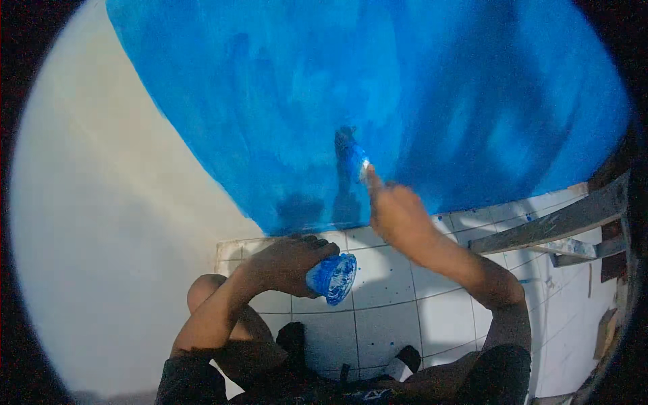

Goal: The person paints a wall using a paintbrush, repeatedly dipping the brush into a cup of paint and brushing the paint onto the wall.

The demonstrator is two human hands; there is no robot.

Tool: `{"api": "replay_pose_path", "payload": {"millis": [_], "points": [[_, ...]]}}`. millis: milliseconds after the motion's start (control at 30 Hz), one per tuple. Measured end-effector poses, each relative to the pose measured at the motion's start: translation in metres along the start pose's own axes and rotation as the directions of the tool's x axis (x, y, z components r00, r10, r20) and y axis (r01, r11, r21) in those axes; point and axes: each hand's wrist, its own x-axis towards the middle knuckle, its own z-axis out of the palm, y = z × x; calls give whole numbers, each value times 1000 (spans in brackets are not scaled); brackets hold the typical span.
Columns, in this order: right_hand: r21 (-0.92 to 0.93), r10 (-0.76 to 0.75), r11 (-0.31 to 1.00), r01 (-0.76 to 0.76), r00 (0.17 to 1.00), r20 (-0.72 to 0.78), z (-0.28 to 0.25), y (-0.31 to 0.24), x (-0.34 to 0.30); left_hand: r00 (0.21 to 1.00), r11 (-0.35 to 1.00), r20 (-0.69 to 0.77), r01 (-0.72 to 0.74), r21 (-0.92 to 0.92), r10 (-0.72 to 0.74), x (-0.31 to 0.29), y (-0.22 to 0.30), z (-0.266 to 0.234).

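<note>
My right hand (pixel 397 209) is closed around the handle of a paintbrush (pixel 362 165), one finger stretched along it. The brush's dark, blue-coated bristles meet the blue-painted wall (pixel 290 121), where brush marks show in lighter and darker blue. Lower and to the left, my left hand (pixel 290 262) grips a small plastic cup (pixel 339 278) smeared with blue paint. The cup is tilted, its mouth facing right; how much paint is inside I cannot tell.
A white wall (pixel 101 223) meets the blue one at the left corner. White floor tiles (pixel 385 324) carry scattered blue drips. On the right stands a grey, paint-spotted wooden frame (pixel 553 226), near my right forearm. My bent legs are below.
</note>
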Motion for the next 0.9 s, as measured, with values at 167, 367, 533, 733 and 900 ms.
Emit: {"api": "replay_pose_path", "payload": {"millis": [167,367,533,733,900], "points": [[574,113,815,-79,993,-23,-56,42,25,1000,1000,6,4,6,-4,-1,6,-9],[443,115,894,-65,990,-87,-38,58,18,1000,1000,-6,-13,-20,13,0,6,-14],[472,185,861,-190,981,58,-48,47,22,999,999,-32,-33,-17,32,-6,10,-20],[478,160,852,-216,975,156,-43,48,27,998,997,-15,-56,-49,55,-1,5,-16],[446,120,885,-136,991,64,-35,52,28,1000,998,28,3,-56,-1,-2,4,-13]]}}
